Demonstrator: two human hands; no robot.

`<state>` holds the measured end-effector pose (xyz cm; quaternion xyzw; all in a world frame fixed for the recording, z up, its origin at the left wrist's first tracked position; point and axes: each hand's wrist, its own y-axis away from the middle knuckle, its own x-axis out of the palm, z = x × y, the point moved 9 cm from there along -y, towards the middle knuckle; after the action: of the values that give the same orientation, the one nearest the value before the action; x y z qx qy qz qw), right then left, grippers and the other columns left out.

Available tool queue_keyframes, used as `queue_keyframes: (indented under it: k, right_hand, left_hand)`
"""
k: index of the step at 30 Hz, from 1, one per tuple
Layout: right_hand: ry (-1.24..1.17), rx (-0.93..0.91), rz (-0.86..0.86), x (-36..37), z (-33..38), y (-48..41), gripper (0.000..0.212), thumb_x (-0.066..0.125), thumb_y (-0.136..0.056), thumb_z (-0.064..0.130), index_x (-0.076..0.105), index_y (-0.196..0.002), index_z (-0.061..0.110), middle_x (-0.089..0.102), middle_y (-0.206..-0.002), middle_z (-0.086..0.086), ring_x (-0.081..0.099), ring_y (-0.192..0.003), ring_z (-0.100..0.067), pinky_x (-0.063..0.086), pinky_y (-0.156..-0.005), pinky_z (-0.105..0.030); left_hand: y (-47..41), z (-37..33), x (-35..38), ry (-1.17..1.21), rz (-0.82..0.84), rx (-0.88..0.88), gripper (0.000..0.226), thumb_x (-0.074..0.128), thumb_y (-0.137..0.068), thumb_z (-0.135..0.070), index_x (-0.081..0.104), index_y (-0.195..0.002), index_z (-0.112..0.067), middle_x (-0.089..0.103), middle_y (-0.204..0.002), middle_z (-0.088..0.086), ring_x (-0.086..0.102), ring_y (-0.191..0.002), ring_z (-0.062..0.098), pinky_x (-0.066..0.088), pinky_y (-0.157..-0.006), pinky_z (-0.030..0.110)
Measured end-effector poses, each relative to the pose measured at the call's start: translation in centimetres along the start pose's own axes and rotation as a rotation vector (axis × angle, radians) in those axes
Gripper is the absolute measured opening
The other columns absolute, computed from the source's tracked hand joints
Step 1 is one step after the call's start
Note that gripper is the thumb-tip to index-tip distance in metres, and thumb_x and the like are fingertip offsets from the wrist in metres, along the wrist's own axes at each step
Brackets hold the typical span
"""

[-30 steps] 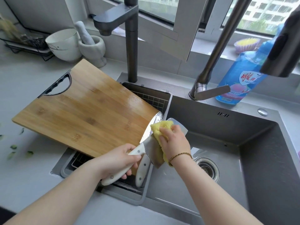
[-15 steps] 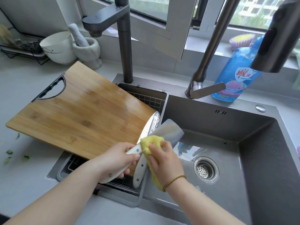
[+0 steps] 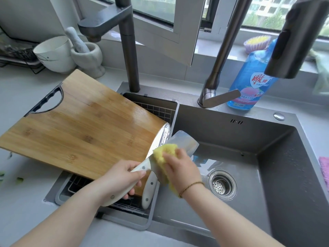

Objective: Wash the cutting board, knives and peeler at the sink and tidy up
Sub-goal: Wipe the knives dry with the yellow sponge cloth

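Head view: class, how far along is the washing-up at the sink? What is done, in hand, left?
Perhaps done: the cutting board gleams wet over the drain basket. In hand: left hand grips the cleaver, right hand presses a yellow sponge on it. Left: the second knife, green scraps on the counter; no peeler shows.

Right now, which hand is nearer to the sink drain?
Right. The right hand, holding the sponge, is just left of the drain; the left hand grips the knife farther left.
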<state>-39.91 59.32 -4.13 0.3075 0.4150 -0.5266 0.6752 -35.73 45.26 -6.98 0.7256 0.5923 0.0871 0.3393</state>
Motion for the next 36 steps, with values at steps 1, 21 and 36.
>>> queue_keyframes:
  k: [1,21,36]
  right_hand:
    - [0.008,0.076,0.029,-0.1,-1.9,-1.2,0.041,0.030,-0.092,0.038,0.058,-0.119,0.029,0.044,-0.125,-0.012,0.056,-0.101,-0.029,0.043,-0.074,-0.030]
    - [0.107,0.393,-0.008,-2.8,-7.3,-5.9,0.034,0.036,-0.096,0.029,0.050,-0.126,0.021,0.034,-0.130,-0.013,0.051,-0.107,-0.035,0.043,-0.087,-0.035]
    - [0.142,0.107,0.093,-1.1,-4.6,-1.5,0.031,0.039,-0.095,0.032,0.057,-0.120,0.029,0.040,-0.127,-0.005,0.050,-0.109,-0.027,0.042,-0.079,-0.028]
  left_hand:
    - [0.0,0.1,-0.1,-0.009,-0.006,-0.001,0.023,0.052,-0.093,-0.018,0.057,-0.114,-0.025,0.058,-0.071,0.004,0.051,-0.045,0.008,0.041,-0.041,0.020]
    - [-0.5,-0.3,0.7,0.024,-0.033,0.004,0.021,0.052,-0.092,-0.019,0.055,-0.087,-0.039,0.059,-0.074,0.005,0.049,-0.044,0.010,0.040,-0.040,0.021]
    - [-0.4,-0.1,0.7,0.106,-0.036,0.000,0.019,0.054,-0.092,-0.017,0.057,-0.087,-0.035,0.059,-0.075,0.008,0.048,-0.043,0.011,0.038,-0.039,0.021]
